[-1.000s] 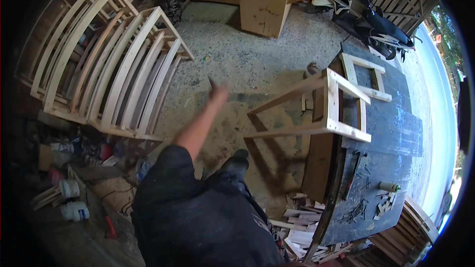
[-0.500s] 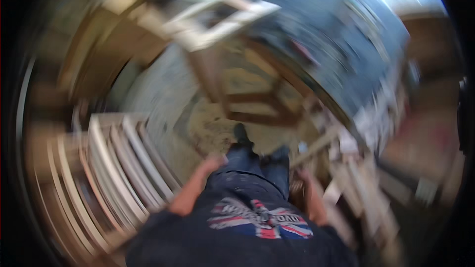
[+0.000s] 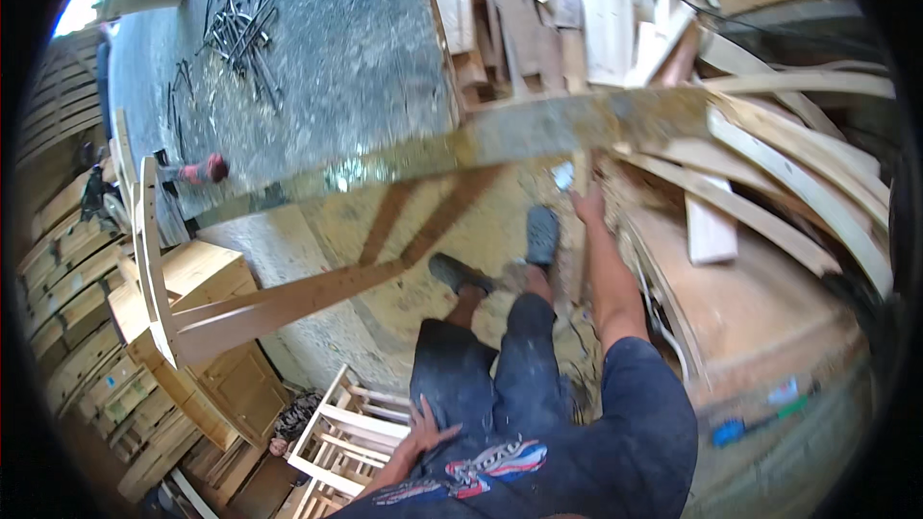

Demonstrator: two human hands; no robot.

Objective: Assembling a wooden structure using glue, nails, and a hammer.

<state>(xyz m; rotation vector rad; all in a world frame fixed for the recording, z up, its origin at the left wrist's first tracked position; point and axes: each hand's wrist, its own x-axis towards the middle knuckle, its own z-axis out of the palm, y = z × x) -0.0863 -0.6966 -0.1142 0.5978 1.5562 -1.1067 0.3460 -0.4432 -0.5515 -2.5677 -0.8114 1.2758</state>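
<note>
My left hand [image 3: 428,431] lies against my left thigh with its fingers spread, holding nothing. My right arm reaches forward beside the wood pile. At its end my right hand [image 3: 590,204] closes about a narrow upright wooden strip [image 3: 581,173], thumb on one side and fingers on the other; the fingertips are partly hidden. Just ahead of that hand runs the worn edge of a blue-grey workbench [image 3: 327,67]. Curved wooden pieces [image 3: 731,202] lie to the right of the hand on a brown board-topped surface [image 3: 769,317].
Dark thin rods [image 3: 245,29] and a red-handled tool [image 3: 207,170] lie on the bench. A wooden frame [image 3: 288,308] leans at the left. Cut boards [image 3: 606,24] are heaped beyond the bench edge. A slatted wooden piece [image 3: 351,423] stands at lower left, near a wooden cabinet [image 3: 240,389].
My view has swung round, bringing the workbench and wood pile close in front. My right arm now stretches forward to the strip. My left hand has come to rest against my thigh.
</note>
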